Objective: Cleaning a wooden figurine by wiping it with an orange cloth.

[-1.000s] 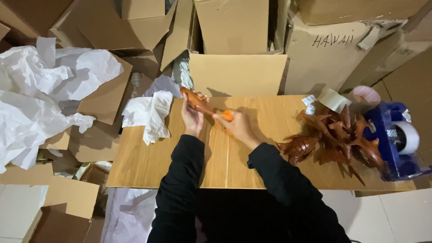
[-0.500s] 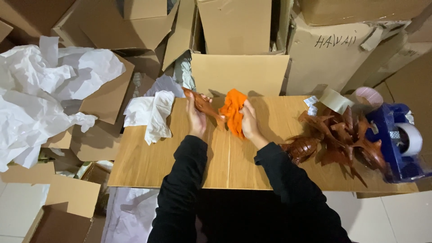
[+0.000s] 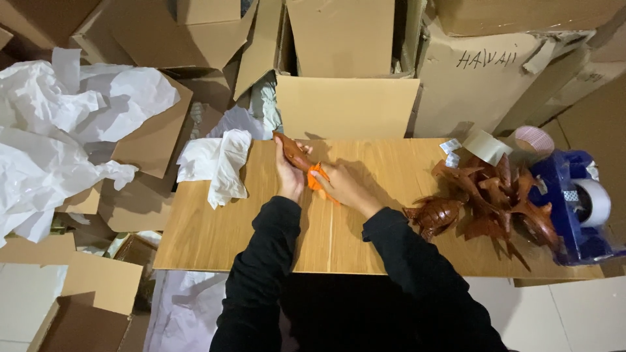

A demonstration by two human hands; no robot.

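Left hand gripping brown wooden carving, tilted, upper end toward open cardboard box. Right hand pressing orange cloth against carving's lower part. Both hands over wooden tabletop. White crumpled paper on left table edge. Pile of similar carvings at right, beside blue tape dispenser. Tape rolls behind pile.
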